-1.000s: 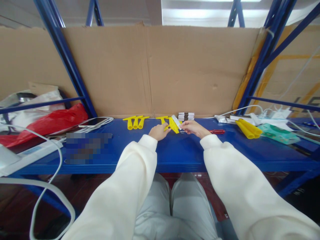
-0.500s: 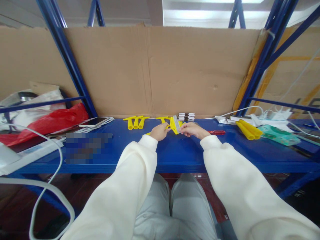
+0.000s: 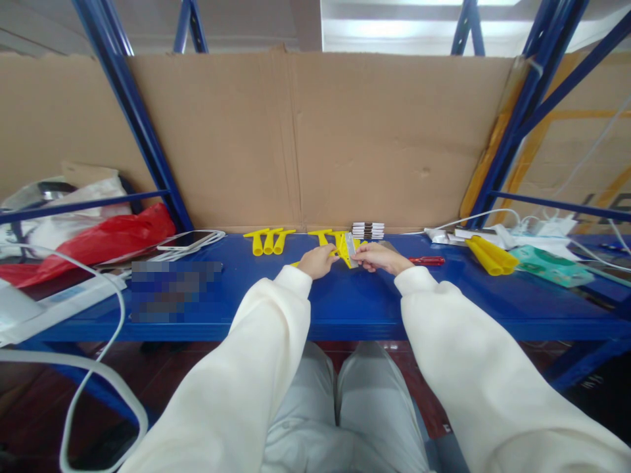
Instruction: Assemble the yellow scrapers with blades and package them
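My left hand [image 3: 316, 262] is closed around the handle of a yellow scraper [image 3: 342, 246], most of the handle hidden by the fingers. A flat silvery metal blade [image 3: 350, 246] lies against the scraper's head, and my right hand [image 3: 383, 257] pinches its near right edge. How the blade is seated is too small to tell. Just behind my left hand lies another yellow T-shaped handle [image 3: 321, 234]. Three more yellow T-shaped handles [image 3: 269, 242] stand side by side to the left. A red screwdriver [image 3: 428, 261] lies right of my right hand.
Stacked white-ended pieces [image 3: 368, 230] sit behind my hands against the cardboard wall [image 3: 374, 144]. On the right of the blue table [image 3: 359, 305] are yellow tubes [image 3: 490, 256], a green packet [image 3: 549, 266] and cables. A red bag [image 3: 108, 240] and a white cable [image 3: 121, 309] are on the left.
The blade and scraper head have tilted slightly and shifted a little to the right and down. My left fingers have changed their hold slightly; my right hand has barely moved.
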A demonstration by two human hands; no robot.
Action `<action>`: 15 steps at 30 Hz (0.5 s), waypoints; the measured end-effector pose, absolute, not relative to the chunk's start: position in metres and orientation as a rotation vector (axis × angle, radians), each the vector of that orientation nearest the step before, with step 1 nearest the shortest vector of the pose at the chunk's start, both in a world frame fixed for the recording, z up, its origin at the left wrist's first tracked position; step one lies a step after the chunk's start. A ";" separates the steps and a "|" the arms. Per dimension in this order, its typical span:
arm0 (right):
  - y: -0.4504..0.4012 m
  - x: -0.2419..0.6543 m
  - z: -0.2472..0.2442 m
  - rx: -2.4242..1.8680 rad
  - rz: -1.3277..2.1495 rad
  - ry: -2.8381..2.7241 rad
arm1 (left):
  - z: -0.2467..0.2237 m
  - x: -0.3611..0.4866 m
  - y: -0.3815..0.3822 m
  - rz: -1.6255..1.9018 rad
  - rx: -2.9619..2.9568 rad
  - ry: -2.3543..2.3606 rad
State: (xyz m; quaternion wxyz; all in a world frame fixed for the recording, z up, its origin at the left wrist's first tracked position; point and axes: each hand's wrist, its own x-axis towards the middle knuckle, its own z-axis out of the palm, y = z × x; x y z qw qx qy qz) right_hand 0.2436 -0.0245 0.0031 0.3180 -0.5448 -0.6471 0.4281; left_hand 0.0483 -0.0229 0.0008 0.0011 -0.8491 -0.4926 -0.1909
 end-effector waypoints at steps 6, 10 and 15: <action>-0.025 0.244 0.002 -1.353 1.123 -1.717 | 0.001 0.048 -0.023 -0.628 -2.672 -1.527; -0.022 0.245 -0.001 -1.280 1.121 -1.771 | 0.001 0.048 -0.024 -0.602 -2.670 -1.522; -0.018 0.249 -0.008 -1.240 1.109 -1.896 | -0.001 0.049 -0.029 -0.566 -2.686 -1.437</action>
